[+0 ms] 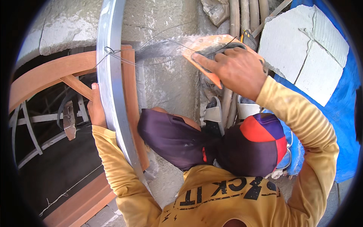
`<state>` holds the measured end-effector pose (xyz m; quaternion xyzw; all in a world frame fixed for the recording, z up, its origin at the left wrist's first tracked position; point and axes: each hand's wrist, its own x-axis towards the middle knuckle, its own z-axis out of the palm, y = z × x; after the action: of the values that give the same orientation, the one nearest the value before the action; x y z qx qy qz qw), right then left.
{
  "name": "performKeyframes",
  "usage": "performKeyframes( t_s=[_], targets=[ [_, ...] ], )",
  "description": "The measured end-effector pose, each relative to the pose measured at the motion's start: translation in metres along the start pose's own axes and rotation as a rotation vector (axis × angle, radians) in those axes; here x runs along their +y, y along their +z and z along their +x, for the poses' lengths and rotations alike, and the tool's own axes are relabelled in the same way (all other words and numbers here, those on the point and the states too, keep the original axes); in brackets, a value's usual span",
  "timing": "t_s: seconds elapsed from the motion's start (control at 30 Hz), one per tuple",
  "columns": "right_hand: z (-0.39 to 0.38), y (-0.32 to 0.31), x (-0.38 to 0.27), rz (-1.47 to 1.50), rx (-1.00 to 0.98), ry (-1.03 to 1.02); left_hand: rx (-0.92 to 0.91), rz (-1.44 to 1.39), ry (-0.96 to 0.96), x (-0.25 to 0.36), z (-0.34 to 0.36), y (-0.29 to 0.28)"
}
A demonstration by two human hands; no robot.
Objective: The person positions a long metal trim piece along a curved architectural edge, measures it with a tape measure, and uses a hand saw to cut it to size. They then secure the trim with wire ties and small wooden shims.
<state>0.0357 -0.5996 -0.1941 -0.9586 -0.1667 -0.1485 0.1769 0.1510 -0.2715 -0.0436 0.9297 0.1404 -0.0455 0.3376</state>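
Note:
My right hand (238, 70) is wrapped around the orange handle of a handsaw (206, 42), with the index finger stretched along it. The saw's blade reaches left and is smeared by motion. Its far end meets the upper end of a reddish wooden post (130, 87); I cannot tell whether the teeth are in the wood. My left hand (96, 108) grips the left side of a long silver metal bar (109, 75), which runs lengthwise beside the post. Part of that hand's fingers is hidden behind the bar. Thin wire (110, 52) is looped across the bar near the blade's tip.
A curved wooden piece (49, 73) spans a dark opening on the left. Broken white slabs (306, 49) lie on a blue tarp (340, 147) at right. Pipes (235, 15) and a yellow-black tool (248, 39) are beyond my right hand. My knees and sandals (214, 113) are close below.

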Motion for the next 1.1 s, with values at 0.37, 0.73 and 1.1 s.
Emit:
performKeyframes(
  t_s=[0.37, 0.73, 1.1],
  targets=[
    [-0.268, -0.158, 0.088, -0.138, -0.093, 0.535, 0.024, -0.019, -0.003, -0.009, -0.002, -0.008],
    [-0.090, -0.012, 0.227, -0.808, -0.326, 0.473, 0.005, -0.039, 0.000, -0.008, 0.010, -0.003],
    [-0.115, 0.011, 0.121, 0.011, -0.048, 0.392, 0.083, -0.013, -0.067, -0.008, 0.000, -0.001]
  ],
)
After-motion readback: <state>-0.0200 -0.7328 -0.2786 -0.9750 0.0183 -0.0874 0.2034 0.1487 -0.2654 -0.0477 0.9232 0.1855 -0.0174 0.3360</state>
